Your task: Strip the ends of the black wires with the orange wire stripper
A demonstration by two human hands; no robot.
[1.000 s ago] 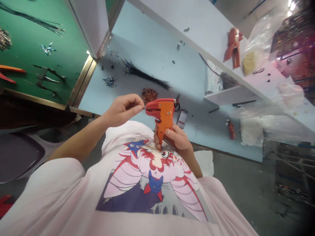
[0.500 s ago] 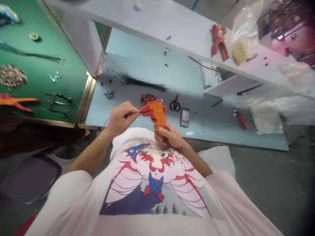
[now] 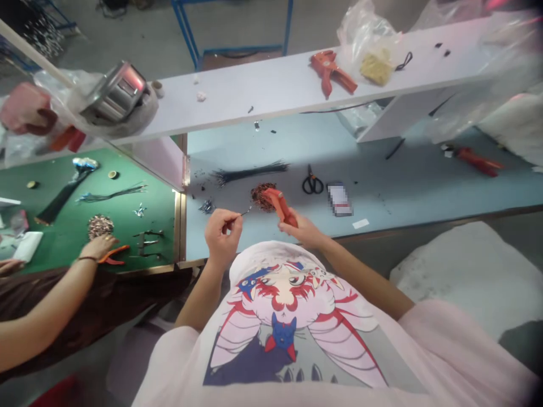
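Observation:
My left hand [image 3: 223,230] pinches a thin dark wire [image 3: 246,212] whose end points right. Wrapped round the handle of an orange-red wire stripper [image 3: 279,204] is my right hand [image 3: 303,228]. The stripper's head lies over a pile of copper-coloured bits [image 3: 259,195] on the blue table [image 3: 297,147]. A gap separates the wire's end from the tool. Behind the pile lies a bundle of dark wires [image 3: 254,171], with small metallic pieces [image 3: 206,206] to the left of the pile. To its right are black scissors [image 3: 313,182].
A phone [image 3: 339,199] lies right of the scissors. A white shelf [image 3: 229,90] spans the back, bearing a red tool [image 3: 331,72] and a metal device [image 3: 116,93]. On the left, another person's hand [image 3: 99,247] is at a green table [image 3: 127,164].
The view has shifted and now shows another person's arm on the left. The wire in my left hand has come away from the stripper, which has turned over the copper-coloured pile.

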